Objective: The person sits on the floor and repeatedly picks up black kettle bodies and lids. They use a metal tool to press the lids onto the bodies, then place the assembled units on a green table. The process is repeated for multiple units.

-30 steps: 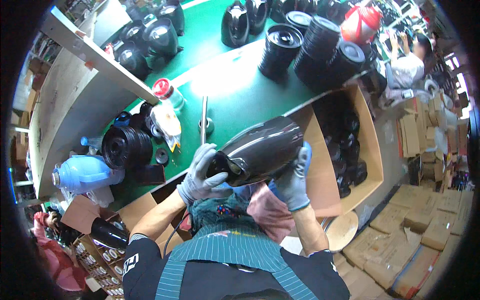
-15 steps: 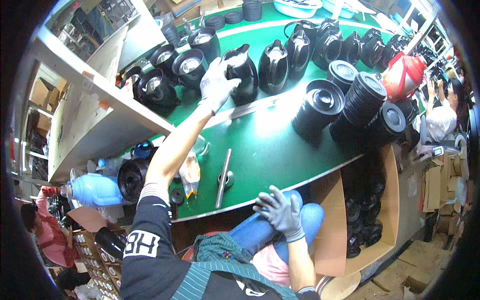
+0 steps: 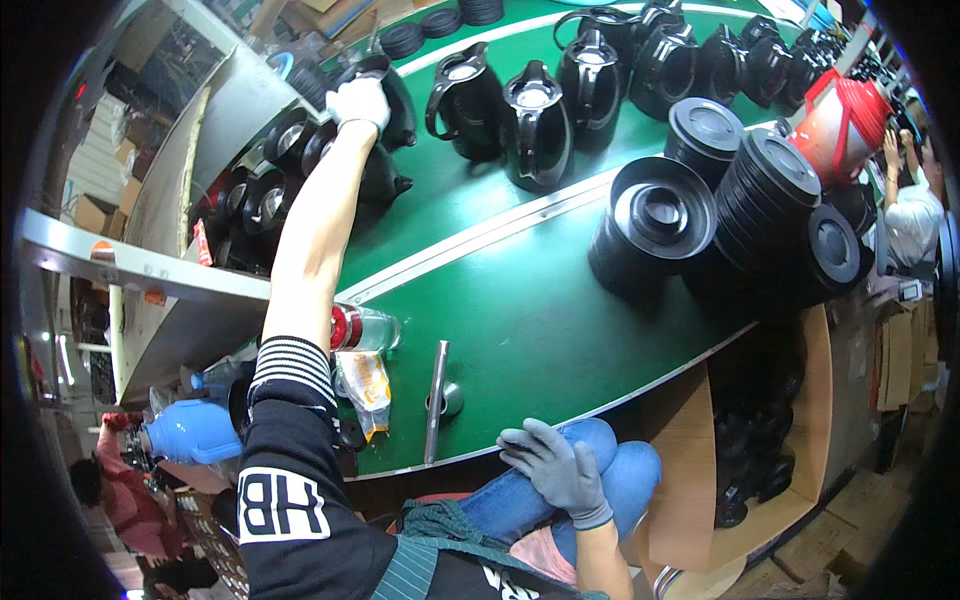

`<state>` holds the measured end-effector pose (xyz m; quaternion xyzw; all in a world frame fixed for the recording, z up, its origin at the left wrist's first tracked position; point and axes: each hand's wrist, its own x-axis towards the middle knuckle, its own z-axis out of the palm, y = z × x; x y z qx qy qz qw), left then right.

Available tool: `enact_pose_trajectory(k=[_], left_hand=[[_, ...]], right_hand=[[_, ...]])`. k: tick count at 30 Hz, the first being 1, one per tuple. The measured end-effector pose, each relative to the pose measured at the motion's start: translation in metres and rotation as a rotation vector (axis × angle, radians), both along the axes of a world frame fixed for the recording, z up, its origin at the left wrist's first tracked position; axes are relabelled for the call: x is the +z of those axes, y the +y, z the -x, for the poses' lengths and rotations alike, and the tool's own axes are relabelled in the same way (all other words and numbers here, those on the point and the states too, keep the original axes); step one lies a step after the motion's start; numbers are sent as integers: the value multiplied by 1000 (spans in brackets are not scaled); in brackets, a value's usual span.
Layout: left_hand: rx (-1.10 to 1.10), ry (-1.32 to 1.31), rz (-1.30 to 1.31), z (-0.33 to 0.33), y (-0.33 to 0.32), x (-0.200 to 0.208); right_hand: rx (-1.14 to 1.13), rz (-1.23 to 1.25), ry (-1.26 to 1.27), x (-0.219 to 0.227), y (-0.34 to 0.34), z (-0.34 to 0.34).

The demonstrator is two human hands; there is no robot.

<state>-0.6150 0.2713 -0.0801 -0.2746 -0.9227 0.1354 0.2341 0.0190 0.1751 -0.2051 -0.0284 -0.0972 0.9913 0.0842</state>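
My left hand (image 3: 358, 103), in a pale glove, reaches far over the green table at the upper left. Its fingers curl at the top of a black jug (image 3: 397, 110), though the fingertips are mostly hidden. More black jugs (image 3: 375, 178) crowd around and below that wrist. To the right, a black jug with a side handle (image 3: 468, 105) stands upright beside another black jug (image 3: 537, 130). My right hand (image 3: 557, 470), in a grey glove, hovers by my knees with its fingers stretched out and nothing in them.
Stacked black round lids (image 3: 775, 190) and a red-and-white jug (image 3: 840, 130) stand at the right. A metal rod (image 3: 436, 400), a glass liner with a red end (image 3: 365, 328) and a plastic packet (image 3: 364, 390) lie nearer. Below the right edge sits an open carton (image 3: 685, 490).
My left hand has moved left and farther away, from beside one upright jug to another at the back left. The view has shifted slightly. My right hand stays near my knees.
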Motion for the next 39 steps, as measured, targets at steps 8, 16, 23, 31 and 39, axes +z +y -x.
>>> enact_pose_trajectory(k=[8,16,23,31,39], left_hand=[[-377,444,-94,-14,-38,65],[-957,259,-239,-187,-156,214],[-1234,-215,-30,-355,-242,208],[-883,-755,-882,-390,-312,89],[-508,-1651,-1292,-432,-323,-45]], right_hand=[[16,12,-58,-1,0,1],[-357,-1354,-269,124,28,45],[-821,-2363,-48,241,24,67],[-800,-1992,-267,210,-23,-23],[-757,-1592,-308,201,-37,-31]])
